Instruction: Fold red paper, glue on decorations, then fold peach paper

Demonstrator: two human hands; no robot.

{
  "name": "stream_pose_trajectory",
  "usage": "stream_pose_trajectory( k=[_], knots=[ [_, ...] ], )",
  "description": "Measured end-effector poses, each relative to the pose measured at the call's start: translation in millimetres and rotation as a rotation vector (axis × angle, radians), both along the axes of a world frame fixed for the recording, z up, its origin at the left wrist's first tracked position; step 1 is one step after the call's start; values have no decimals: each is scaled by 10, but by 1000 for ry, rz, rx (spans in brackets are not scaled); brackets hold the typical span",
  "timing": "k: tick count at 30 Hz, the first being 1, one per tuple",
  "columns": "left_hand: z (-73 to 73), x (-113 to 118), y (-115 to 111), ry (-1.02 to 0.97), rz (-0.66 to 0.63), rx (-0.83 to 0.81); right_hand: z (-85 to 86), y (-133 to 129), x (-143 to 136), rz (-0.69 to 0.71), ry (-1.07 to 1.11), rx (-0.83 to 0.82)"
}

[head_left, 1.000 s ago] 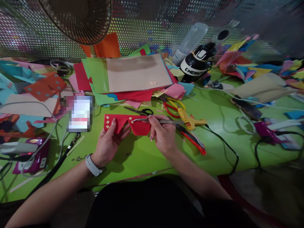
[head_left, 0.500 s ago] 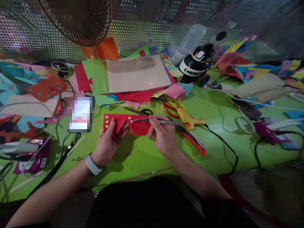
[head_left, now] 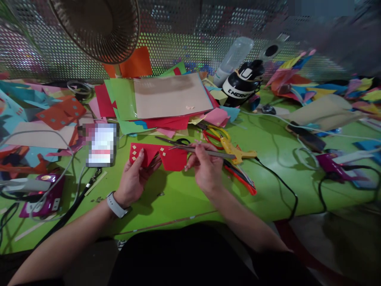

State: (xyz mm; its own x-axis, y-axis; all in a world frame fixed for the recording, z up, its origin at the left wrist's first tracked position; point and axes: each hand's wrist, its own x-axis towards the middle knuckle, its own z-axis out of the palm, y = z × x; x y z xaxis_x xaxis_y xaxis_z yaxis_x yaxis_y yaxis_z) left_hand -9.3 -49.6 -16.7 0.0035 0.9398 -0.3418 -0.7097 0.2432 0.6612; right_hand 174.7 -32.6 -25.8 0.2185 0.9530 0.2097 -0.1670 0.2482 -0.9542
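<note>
My left hand (head_left: 134, 178) pinches the left part of a red paper piece (head_left: 174, 161), thumb on top and fingers behind. The paper has a V-shaped notch in its lower edge. Small pale-yellow diamonds sit on it, several at the left end and two right of the notch. Closed around metal tweezers (head_left: 212, 152), my right hand (head_left: 206, 171) is at the paper's right end. The tweezers' tips lie over the paper, just right of the two diamonds, and I cannot make out anything between them. Black scissors (head_left: 166, 140) lie right behind the paper.
Right of my hand lie a yellow glue gun (head_left: 236, 151) with a black cord and red-handled pliers (head_left: 245, 184). Stacked paper sheets (head_left: 169, 95) lie behind, below a fan (head_left: 97, 24). A phone (head_left: 102, 145) is at left; a black bottle (head_left: 242, 85) stands behind right.
The tweezers' tips have drawn back to the right, off the lower diamond beside the notch, which stays on the paper. My right hand has shifted slightly right.
</note>
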Motion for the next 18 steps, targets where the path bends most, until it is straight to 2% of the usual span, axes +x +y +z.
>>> stream_pose_trajectory(
  k=[2, 4, 8, 11, 14, 18],
  knots=[
    [-8, 0, 11, -4, 13, 7, 5, 38, 59, -107, -97, 124],
    [-12, -2, 17, -6, 19, 10, 12, 71, 114, -142, -232, 244],
    [-16, -3, 11, 11, -28, 22, 22, 83, 148, 2, -423, 422],
    [-15, 9, 1, 30, -39, 25, 35, 52, 116, 34, -583, 511],
    [-10, 23, -7, 44, -17, 20, 52, 18, 90, 28, -715, 542],
    [9, 29, -20, 61, -23, -18, 49, -3, 82, 65, -713, 549]
  ],
)
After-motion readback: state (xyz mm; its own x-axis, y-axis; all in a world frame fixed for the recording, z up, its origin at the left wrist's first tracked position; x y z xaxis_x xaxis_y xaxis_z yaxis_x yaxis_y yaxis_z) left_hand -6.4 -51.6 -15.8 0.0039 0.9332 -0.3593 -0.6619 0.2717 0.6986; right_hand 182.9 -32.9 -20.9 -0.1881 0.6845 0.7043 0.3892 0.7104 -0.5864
